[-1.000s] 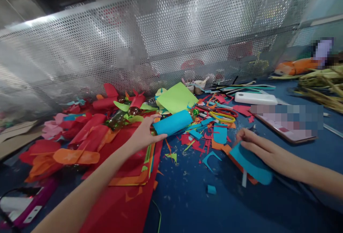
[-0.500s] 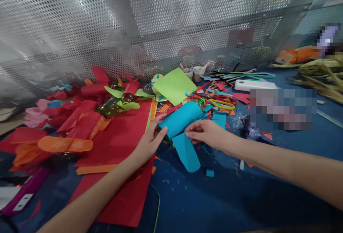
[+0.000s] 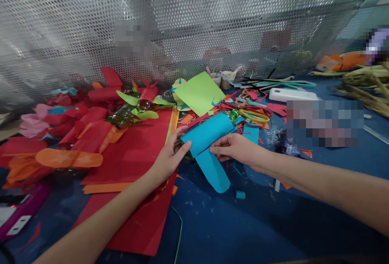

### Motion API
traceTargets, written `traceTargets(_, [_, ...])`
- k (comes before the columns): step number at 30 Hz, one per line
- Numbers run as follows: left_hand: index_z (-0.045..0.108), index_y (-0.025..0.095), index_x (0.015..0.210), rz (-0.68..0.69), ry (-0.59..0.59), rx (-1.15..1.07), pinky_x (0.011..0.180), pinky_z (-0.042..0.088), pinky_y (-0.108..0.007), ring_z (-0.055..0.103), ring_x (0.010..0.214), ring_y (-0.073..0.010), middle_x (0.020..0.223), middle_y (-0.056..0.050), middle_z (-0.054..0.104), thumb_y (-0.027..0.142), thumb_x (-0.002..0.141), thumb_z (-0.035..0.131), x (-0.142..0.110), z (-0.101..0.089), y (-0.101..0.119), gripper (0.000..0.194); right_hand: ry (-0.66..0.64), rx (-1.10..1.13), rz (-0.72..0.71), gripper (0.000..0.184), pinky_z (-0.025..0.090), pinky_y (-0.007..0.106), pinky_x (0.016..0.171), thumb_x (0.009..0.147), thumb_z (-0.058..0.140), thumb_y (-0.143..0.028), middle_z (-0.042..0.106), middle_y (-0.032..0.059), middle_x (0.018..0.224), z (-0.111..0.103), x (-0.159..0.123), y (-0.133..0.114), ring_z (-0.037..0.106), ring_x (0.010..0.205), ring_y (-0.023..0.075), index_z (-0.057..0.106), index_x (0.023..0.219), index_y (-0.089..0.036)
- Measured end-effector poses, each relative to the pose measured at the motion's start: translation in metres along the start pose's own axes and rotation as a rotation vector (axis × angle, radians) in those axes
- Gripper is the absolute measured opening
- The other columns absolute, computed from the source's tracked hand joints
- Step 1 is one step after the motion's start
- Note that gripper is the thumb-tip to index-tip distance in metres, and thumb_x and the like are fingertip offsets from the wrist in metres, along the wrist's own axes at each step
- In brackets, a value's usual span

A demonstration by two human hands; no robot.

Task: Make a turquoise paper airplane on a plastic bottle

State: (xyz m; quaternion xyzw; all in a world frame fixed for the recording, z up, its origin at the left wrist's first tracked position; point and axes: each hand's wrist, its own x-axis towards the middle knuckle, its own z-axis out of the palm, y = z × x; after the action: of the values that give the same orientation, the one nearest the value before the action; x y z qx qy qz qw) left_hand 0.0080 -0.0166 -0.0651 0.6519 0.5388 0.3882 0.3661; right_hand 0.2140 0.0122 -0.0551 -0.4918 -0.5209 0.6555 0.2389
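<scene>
A green plastic bottle wrapped in blue paper [image 3: 209, 130] lies tilted in front of me, its green neck [image 3: 233, 115] pointing to the upper right. My left hand [image 3: 174, 150] grips the bottle's lower left end, thumb on the blue wrap. A rounded blue paper wing [image 3: 214, 173] sticks out from the bottle's near side. My right hand [image 3: 229, 147] pinches the wing's edge where it meets the bottle; the fingertips are partly hidden. Beneath my left arm lie red sheets [image 3: 136, 146].
Paper-covered bottles [image 3: 88, 130] crowd the left side, with an orange wing [image 3: 69, 158] in front. Behind the blue bottle are a light green sheet [image 3: 200, 93], yellow-handled scissors [image 3: 253, 116] and paper scraps. A white device [image 3: 291, 94] lies right, a purple tool [image 3: 26, 211] left. Perforated metal [image 3: 194, 21] stands behind.
The view has shifted slightly. Both hands keep their hold on the blue bottle and its wing, which have barely moved.
</scene>
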Motion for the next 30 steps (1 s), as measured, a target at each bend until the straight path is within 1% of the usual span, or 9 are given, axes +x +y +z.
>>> traceTargets(3, [0.042, 0.024, 0.127, -0.003, 0.001, -0.003, 0.074, 0.048, -0.035, 0.057, 0.084, -0.0219, 0.092, -0.005, 0.058, 0.043, 0.087, 0.049, 0.000, 0.000, 0.000, 0.045, -0.040, 0.001, 0.035, 0.011, 0.052, 0.018, 0.057, 0.073, 0.076, -0.020, 0.062, -0.0035, 0.058, -0.004, -0.001, -0.001, 0.055, 0.052, 0.0057, 0.069, 0.066, -0.015])
traceTargets(5, [0.043, 0.025, 0.126, -0.003, -0.001, -0.008, 0.077, 0.048, -0.036, 0.058, 0.087, -0.0219, 0.100, -0.006, 0.059, 0.043, 0.086, 0.050, 0.000, 0.000, 0.000, 0.044, -0.055, -0.003, 0.046, 0.011, 0.052, 0.018, 0.057, 0.072, 0.077, -0.021, 0.062, -0.0034, 0.058, -0.006, -0.002, -0.001, 0.056, 0.052, 0.0060, 0.070, 0.067, -0.014])
traceTargets(8, [0.043, 0.025, 0.125, 0.003, -0.003, -0.022, 0.084, 0.048, -0.037, 0.057, 0.099, -0.0237, 0.117, -0.009, 0.054, 0.042, 0.083, 0.052, 0.001, 0.001, -0.001, 0.046, -0.032, 0.004, 0.042, 0.011, 0.052, 0.017, 0.057, 0.076, 0.073, -0.020, 0.061, -0.0037, 0.058, -0.006, -0.002, -0.002, 0.055, 0.052, 0.0050, 0.069, 0.068, -0.014])
traceTargets(11, [0.041, 0.024, 0.127, 0.006, -0.007, -0.029, 0.089, 0.047, -0.039, 0.055, 0.109, -0.0254, 0.120, -0.010, 0.052, 0.041, 0.081, 0.056, 0.000, 0.001, -0.002, 0.051, -0.001, 0.016, 0.040, 0.013, 0.052, 0.016, 0.058, 0.078, 0.071, -0.018, 0.060, -0.0037, 0.058, -0.004, -0.001, 0.000, 0.055, 0.052, 0.0049, 0.068, 0.066, -0.015])
traceTargets(14, [0.039, 0.026, 0.128, 0.011, -0.019, -0.015, 0.091, 0.047, -0.042, 0.054, 0.112, -0.0268, 0.123, -0.011, 0.051, 0.039, 0.078, 0.060, 0.000, -0.001, -0.003, 0.057, 0.012, 0.024, 0.038, 0.014, 0.053, 0.016, 0.056, 0.077, 0.071, -0.017, 0.059, -0.0033, 0.056, -0.002, 0.000, 0.002, 0.055, 0.053, 0.0059, 0.067, 0.064, -0.015])
traceTargets(19, [0.037, 0.030, 0.130, 0.104, -0.090, 0.007, 0.096, 0.046, -0.042, 0.052, 0.117, -0.0261, 0.129, -0.010, 0.048, 0.033, 0.075, 0.066, -0.002, -0.006, -0.005, 0.062, 0.001, 0.020, 0.056, 0.011, 0.054, 0.018, 0.055, 0.071, 0.076, -0.015, 0.062, -0.0023, 0.057, -0.002, -0.005, 0.004, 0.057, 0.052, 0.0067, 0.067, 0.065, -0.014])
traceTargets(24, [0.038, 0.028, 0.130, 0.170, -0.061, 0.018, 0.105, 0.038, -0.043, 0.042, 0.128, -0.0263, 0.133, -0.009, 0.046, 0.027, 0.071, 0.071, -0.002, -0.007, -0.011, 0.067, -0.011, 0.038, 0.074, 0.009, 0.058, 0.021, 0.061, 0.072, 0.075, -0.012, 0.064, -0.0013, 0.062, 0.002, -0.008, 0.007, 0.061, 0.057, 0.0081, 0.067, 0.066, -0.013])
traceTargets(27, [0.041, 0.028, 0.129, 0.144, -0.123, 0.010, 0.103, 0.040, -0.045, 0.045, 0.126, -0.0280, 0.138, -0.010, 0.044, 0.028, 0.073, 0.070, 0.000, -0.008, -0.014, 0.064, -0.021, 0.048, 0.084, 0.011, 0.058, 0.020, 0.060, 0.074, 0.071, -0.008, 0.064, -0.0013, 0.062, 0.004, -0.007, 0.010, 0.062, 0.056, 0.0079, 0.066, 0.066, -0.013])
traceTargets(30, [0.038, 0.031, 0.133, 0.089, -0.195, -0.009, 0.102, 0.043, -0.045, 0.048, 0.125, -0.0285, 0.141, -0.011, 0.042, 0.029, 0.077, 0.066, 0.001, -0.011, -0.013, 0.063, -0.019, 0.046, 0.082, 0.011, 0.058, 0.020, 0.059, 0.074, 0.072, -0.009, 0.065, -0.0013, 0.061, 0.003, -0.006, 0.009, 0.062, 0.056, 0.0080, 0.067, 0.066, -0.013])
